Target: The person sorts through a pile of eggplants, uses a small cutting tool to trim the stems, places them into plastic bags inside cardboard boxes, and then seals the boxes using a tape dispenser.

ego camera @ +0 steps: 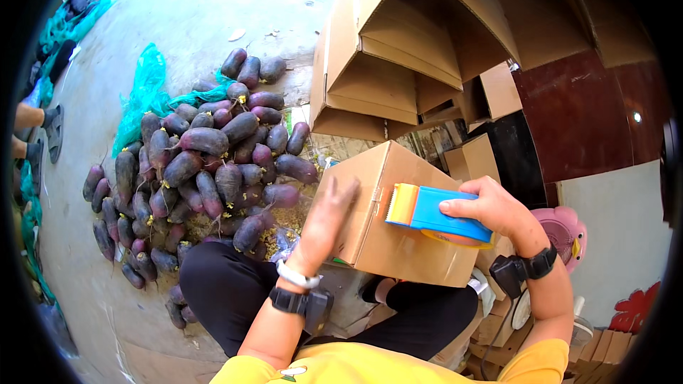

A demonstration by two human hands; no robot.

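In front of me a cardboard box stands between my knees, its near seam bearing clear tape. My right hand grips a blue and yellow tape dispenser that rests on or just over one panel. The dispenser's toothed yellow end points left, near the box edge. Flat along the left side of the box is my left hand, slightly blurred, with its fingers extended and nothing in it. Whether the palm presses on the cardboard cannot be made out.
Purple-skinned radishes lie heaped on the concrete floor at left, beside a green plastic bag. Open cardboard boxes are stacked at the upper right. A pink fan stands right of my arm. Another person's feet show at far left.
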